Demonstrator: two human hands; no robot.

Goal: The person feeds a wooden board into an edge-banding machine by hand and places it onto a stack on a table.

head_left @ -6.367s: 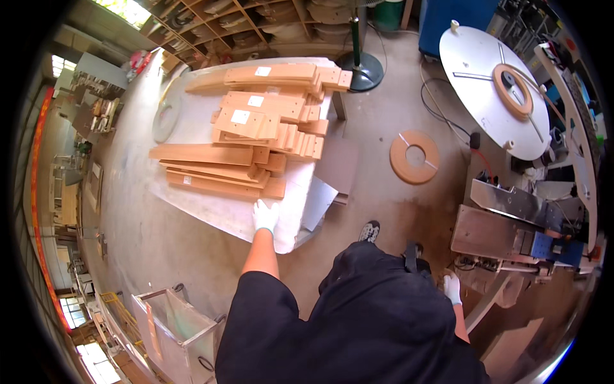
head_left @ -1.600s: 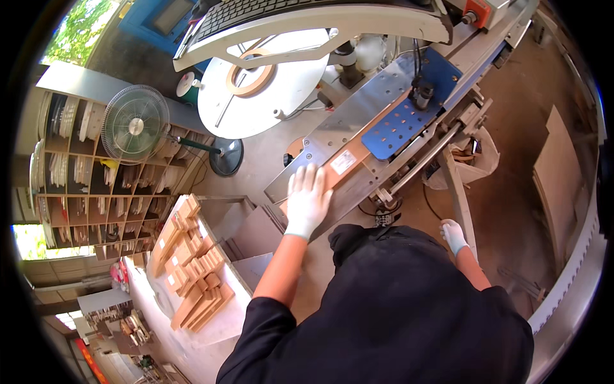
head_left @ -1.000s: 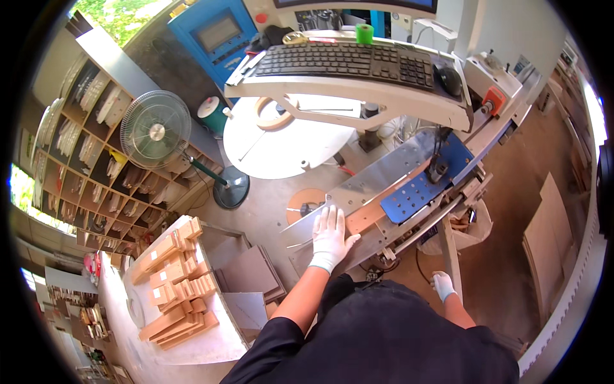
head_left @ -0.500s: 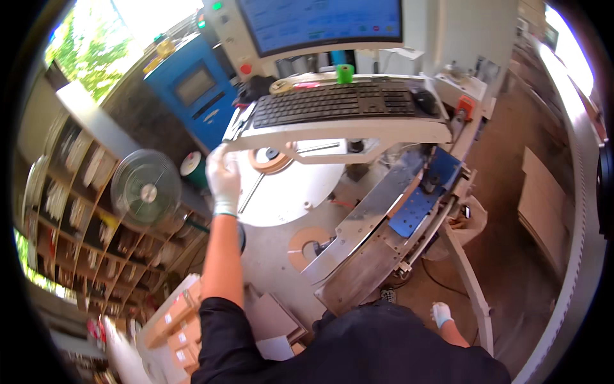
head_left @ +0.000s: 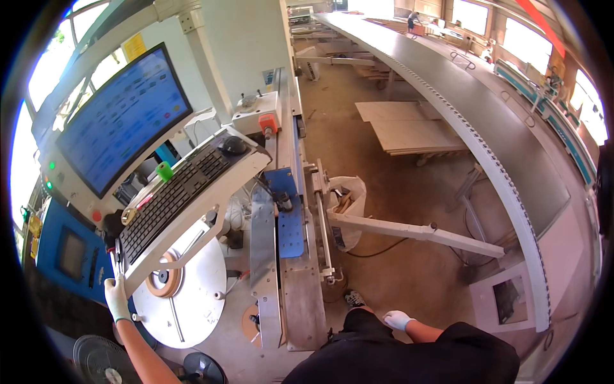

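Observation:
My left hand (head_left: pixel 116 296), in a white glove, has its fingers closed on the near left corner of the white keyboard tray (head_left: pixel 167 242), beside some thin tools. On that tray lie a black keyboard (head_left: pixel 173 204), a mouse (head_left: pixel 232 145) and a green roll (head_left: pixel 164 171), below a monitor (head_left: pixel 125 118). My right hand (head_left: pixel 398 320), also gloved, hangs by my right thigh, fingers curled, nothing visible in it. Between my hands runs a metal machine bed (head_left: pixel 298 306) with a perforated blue plate (head_left: pixel 291 233) and a black fixture.
A round white turntable (head_left: pixel 198 310) with a wooden ring, a fan (head_left: pixel 96 358) and a blue cabinet (head_left: pixel 57 249) stand left. Right are a bag of offcuts (head_left: pixel 346 201), stacked panels (head_left: pixel 409 134) and a long toothed rail (head_left: pixel 480 150). A distant person (head_left: pixel 413 20) bends at work.
My left hand left the wood strip on the machine for the tray's corner. The view swung toward the machine's length and long rail; the table of wooden pieces left view.

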